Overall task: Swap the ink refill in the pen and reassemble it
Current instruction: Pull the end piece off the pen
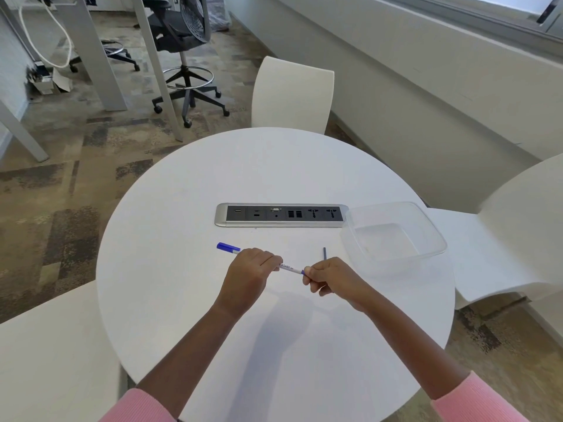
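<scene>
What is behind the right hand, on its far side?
A thin dark refill sticks out beyond the right hand. Only its far end shows; the hand covers the rest, so whether it is held or lies on the table is unclear.

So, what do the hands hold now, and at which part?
Both hold the pen: the left hand grips the barrel's middle, the right hand pinches its blue end opposite the cap.

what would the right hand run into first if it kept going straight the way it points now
Probably the left hand, which grips the barrel of the same pen that the right hand pinches at its end. Only a short bare stretch of barrel lies between them.
</scene>
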